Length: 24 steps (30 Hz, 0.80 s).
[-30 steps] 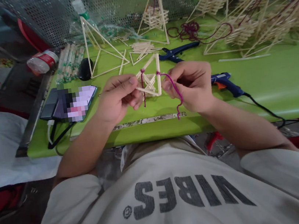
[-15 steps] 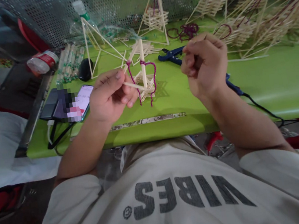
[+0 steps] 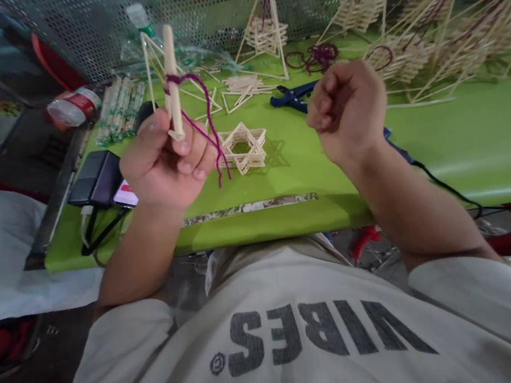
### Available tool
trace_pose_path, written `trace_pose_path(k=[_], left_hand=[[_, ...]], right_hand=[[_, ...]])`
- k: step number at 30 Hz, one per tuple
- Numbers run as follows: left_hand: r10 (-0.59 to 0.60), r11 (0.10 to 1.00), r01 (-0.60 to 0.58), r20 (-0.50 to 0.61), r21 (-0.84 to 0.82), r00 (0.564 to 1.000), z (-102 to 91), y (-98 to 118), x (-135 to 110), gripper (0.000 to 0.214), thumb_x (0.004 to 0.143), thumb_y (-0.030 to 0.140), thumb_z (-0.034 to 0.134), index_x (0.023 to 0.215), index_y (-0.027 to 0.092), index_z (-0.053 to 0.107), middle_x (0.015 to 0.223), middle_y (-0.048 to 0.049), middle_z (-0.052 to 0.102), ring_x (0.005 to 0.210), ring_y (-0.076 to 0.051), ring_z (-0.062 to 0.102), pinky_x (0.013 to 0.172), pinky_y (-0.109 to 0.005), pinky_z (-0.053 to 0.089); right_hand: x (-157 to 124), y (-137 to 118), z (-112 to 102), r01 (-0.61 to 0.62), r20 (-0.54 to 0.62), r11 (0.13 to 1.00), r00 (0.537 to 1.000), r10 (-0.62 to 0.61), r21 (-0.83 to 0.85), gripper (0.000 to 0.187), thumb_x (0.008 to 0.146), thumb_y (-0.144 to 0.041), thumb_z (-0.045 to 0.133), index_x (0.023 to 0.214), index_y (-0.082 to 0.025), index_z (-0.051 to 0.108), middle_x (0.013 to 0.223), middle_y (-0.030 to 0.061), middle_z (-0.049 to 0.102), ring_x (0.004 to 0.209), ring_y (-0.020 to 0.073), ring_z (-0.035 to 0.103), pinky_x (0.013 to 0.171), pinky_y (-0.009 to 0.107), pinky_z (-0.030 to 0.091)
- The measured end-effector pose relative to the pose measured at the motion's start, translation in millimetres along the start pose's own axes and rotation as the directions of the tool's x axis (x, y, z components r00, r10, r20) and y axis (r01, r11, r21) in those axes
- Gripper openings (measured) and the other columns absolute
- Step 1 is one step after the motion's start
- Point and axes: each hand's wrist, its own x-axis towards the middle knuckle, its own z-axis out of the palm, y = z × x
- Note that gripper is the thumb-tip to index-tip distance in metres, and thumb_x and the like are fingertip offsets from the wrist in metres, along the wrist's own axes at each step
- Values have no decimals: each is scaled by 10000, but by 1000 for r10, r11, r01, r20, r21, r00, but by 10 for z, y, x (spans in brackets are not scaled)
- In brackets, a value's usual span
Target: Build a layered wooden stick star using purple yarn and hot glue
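Observation:
My left hand [image 3: 168,159] is closed on a small frame of pale wooden sticks [image 3: 169,58], raised above the table. Purple string [image 3: 207,103] is tied round the frame, and its loose ends dangle to the right of my fingers. Just right of that hand a star-shaped stack of sticks [image 3: 256,147] lies on the green tabletop [image 3: 299,166]. My right hand [image 3: 351,111] hovers with its fingers curled in; whether anything is inside them is hidden. Close to its left side are blue-handled cutters [image 3: 292,96].
Several stick pyramids [image 3: 266,34] stand along the back and right. A bundle of sticks [image 3: 118,112], a plastic bottle [image 3: 75,107], a power bank [image 3: 94,178] and a partly covered phone [image 3: 125,195] are at left. A patterned strip [image 3: 252,206] lies near the front edge. A dark cable [image 3: 449,186] runs off at right.
My left hand has moved left and turned, carrying the stick frame and its string up and away from the star-shaped stack. My right hand has barely shifted.

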Motion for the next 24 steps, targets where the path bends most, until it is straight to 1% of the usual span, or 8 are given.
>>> trace_pose_path(k=[3, 5, 7, 10, 15, 18, 21, 24], left_hand=[[-14, 1000, 13, 21, 18, 1000, -4, -33, 18, 816, 1185, 686, -44, 557, 210, 168, 482, 32, 224, 349, -60, 117, 380, -250, 64], [12, 997, -16, 58, 81, 998, -41, -54, 47, 852, 1172, 731, -18, 535, 210, 205, 455, 33, 222, 338, -56, 109, 360, -258, 60], [48, 988, -59, 81, 145, 996, -86, -65, 73, 877, 1153, 777, 17, 513, 214, 225, 437, 27, 227, 331, -59, 108, 343, -272, 55], [82, 971, -99, 88, 217, 993, -130, -66, 76, 883, 1158, 790, 115, 509, 212, 271, 452, 31, 241, 345, -57, 115, 362, -271, 89], [49, 958, -90, 152, 274, 987, -127, -49, 28, 818, 1189, 692, 313, 538, 200, 369, 484, 24, 303, 378, -69, 206, 399, -263, 189], [49, 956, -91, 152, 279, 987, -113, -55, 32, 827, 1166, 722, 388, 525, 200, 354, 471, 29, 265, 366, -73, 197, 361, -251, 167], [74, 956, -105, 123, 274, 990, -99, -70, 41, 849, 1150, 764, 395, 514, 204, 344, 471, 40, 231, 351, -69, 160, 329, -243, 136], [74, 949, -102, 102, 299, 992, -81, -73, 25, 832, 1152, 756, 417, 530, 203, 384, 481, 41, 246, 368, -72, 188, 349, -232, 192]], right_hand=[[-46, 3, 20, -3, 39, 1000, 999, 3, 5, 361, 957, -380, 738, 691, -259, 526, 638, -1, 406, 550, 125, 258, 480, 326, 147], [-75, 5, 25, 4, 86, 1000, 996, -2, -24, 440, 989, -482, 802, 712, -262, 539, 652, -4, 430, 553, 127, 275, 468, 343, 187], [-100, 12, 30, 8, 117, 998, 993, 0, -69, 462, 993, -556, 833, 747, -263, 575, 674, -5, 487, 559, 124, 314, 460, 346, 252], [-134, 31, 49, 4, 133, 994, 991, 11, -112, 337, 993, -478, 826, 812, -246, 661, 704, -1, 570, 569, 111, 392, 471, 311, 340], [-164, 51, 71, -12, 188, 992, 981, 36, -127, 164, 936, -316, 810, 831, -216, 732, 687, -1, 609, 565, 103, 484, 486, 252, 412], [-181, 48, 75, -18, 205, 991, 978, 44, -130, 156, 903, -317, 841, 839, -212, 745, 697, -3, 628, 561, 98, 500, 495, 247, 450], [-209, 47, 87, 10, 212, 989, 977, 21, -144, 162, 900, -315, 872, 846, -215, 757, 695, -9, 636, 556, 92, 499, 485, 234, 427], [-234, 56, 101, 45, 249, 985, 968, -2, -167, 203, 915, -330, 910, 850, -217, 755, 703, -12, 650, 556, 85, 501, 490, 228, 421]])
